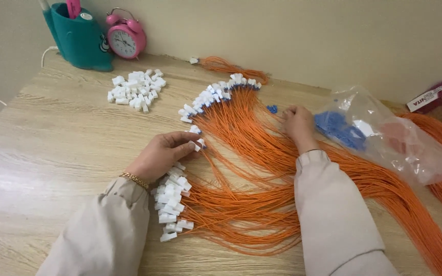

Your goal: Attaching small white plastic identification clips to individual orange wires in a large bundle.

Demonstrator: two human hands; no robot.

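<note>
- Clear plastic bag (pixel 405 148) at 3 o'clock on the bench (pixel 52 138), holding small blue pieces (pixel 339 129).
- Teal holder (pixel 80 38) at 11 o'clock, a pink-handled item standing inside.
- Left hand (pixel 160 153) loosely curled, pinching a white connector (pixel 196 146) at the end of orange wires (pixel 251 153).
- Right hand (pixel 297 122) resting on the wires beside the bag; grip impossible to tell.

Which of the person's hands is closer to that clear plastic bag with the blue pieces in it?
The right. The right hand rests on the orange wires just beside the clear plastic bag, while the left hand lies well away from it, across the wires, pinching a white connector.
</note>
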